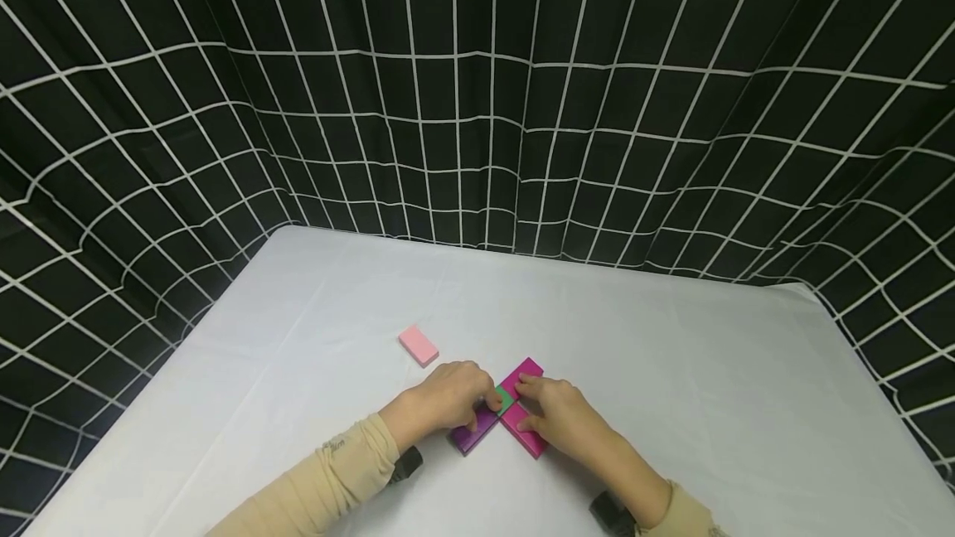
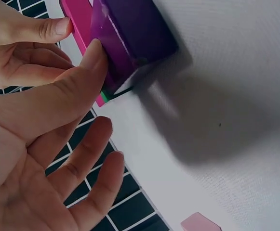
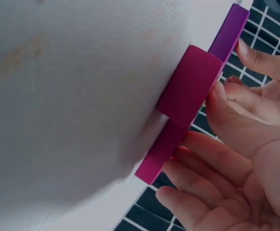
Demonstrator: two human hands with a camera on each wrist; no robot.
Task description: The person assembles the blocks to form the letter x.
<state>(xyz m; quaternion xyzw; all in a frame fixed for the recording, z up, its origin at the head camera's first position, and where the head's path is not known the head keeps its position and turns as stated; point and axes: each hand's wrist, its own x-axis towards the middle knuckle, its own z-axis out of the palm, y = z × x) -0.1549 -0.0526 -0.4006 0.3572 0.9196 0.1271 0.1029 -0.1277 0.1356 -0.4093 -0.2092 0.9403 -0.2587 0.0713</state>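
Several flat blocks meet around a green block [image 1: 505, 401] on the white table. A purple block [image 1: 474, 430] extends toward the near left; one magenta block [image 1: 525, 431] lies at the near right and another magenta block [image 1: 527, 370] at the far right. My left hand [image 1: 453, 394] touches the purple block with its thumb [image 2: 95, 55], its index finger on the green one. In the left wrist view its other fingers are loose. My right hand [image 1: 558, 411] has its thumb [image 3: 220, 91] on the near magenta block and fingers on the far one.
A light pink block [image 1: 419, 345] lies apart, beyond my left hand. White cloth covers the table [image 1: 656, 355]. A black curtain with a white grid [image 1: 477, 89] stands around its back and sides. Dark wrist devices [image 1: 613, 512] sit under my forearms.
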